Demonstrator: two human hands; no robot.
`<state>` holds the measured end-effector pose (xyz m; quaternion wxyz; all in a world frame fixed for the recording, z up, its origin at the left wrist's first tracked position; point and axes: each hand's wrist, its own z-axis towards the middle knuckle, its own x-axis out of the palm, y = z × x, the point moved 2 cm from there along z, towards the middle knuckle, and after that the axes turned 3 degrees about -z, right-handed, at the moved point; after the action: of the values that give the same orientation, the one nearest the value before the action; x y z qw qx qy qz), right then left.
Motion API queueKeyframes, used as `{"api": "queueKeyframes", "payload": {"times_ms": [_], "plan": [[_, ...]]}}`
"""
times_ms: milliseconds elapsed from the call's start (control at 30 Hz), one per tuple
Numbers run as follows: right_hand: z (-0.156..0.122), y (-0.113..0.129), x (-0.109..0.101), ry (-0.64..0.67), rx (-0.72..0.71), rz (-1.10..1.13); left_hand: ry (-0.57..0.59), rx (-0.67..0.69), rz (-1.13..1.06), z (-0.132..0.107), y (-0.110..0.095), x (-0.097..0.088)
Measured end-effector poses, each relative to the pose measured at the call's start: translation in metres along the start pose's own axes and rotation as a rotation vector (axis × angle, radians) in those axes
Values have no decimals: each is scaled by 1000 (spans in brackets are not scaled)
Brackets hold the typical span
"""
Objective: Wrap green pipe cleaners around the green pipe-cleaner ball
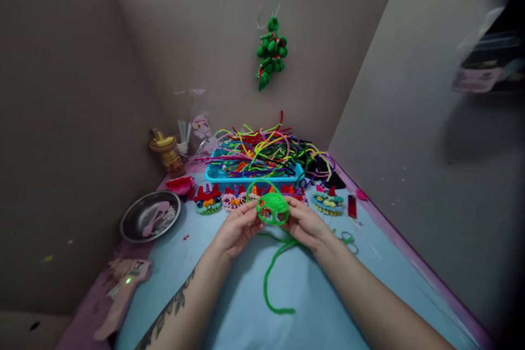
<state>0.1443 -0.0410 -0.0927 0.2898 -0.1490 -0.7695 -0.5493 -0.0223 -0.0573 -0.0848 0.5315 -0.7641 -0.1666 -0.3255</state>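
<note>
The thumb and fingertips of the left hand point(238, 229) pinch the left side of a round, openwork green pipe-cleaner frame point(273, 200); the right hand point(307, 225) grips its right side, fingers bent and partly hidden. The frame is held above the middle of the worktop point(246, 306), its top densely filled and its lower part showing gaps. Below it, a loose green pipe cleaner point(266, 279) curves toward the near edge. Beyond the hands, colourful pipe-cleaner faces point(208, 200) stand in a row before a blue tray point(221, 180) heaped with pipe cleaners point(262, 147), near the far edge. Along the left edge sit a metal bowl point(135, 217) holding a pink scoop point(155, 220) and white beads point(167, 220), and, nearer, a pink glue gun point(125, 298) with its green light lit. Scissors point(349, 240) lie toward the right edge.
</note>
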Motion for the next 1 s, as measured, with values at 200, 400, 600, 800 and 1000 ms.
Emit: {"api": "queueKeyframes", "payload": {"times_ms": [200, 400, 600, 800, 1000], "plan": [[-4, -18, -12, -68, -1, 21, -7, 2, 26, -1, 12, -12], [-6, -18, -21, -69, -44, 43, -77, -46, 65, 1, 15, -14], [-14, -13, -15, -49, -94, 90, -80, 15, 236, -7, 13, -6], [-21, -11, -9, -39, -154, 7, -23, 186, 457, -4, 15, -8], [-24, -12, -5, 0, -245, -150, 87, 204, 565, -3, 18, -9]]}}
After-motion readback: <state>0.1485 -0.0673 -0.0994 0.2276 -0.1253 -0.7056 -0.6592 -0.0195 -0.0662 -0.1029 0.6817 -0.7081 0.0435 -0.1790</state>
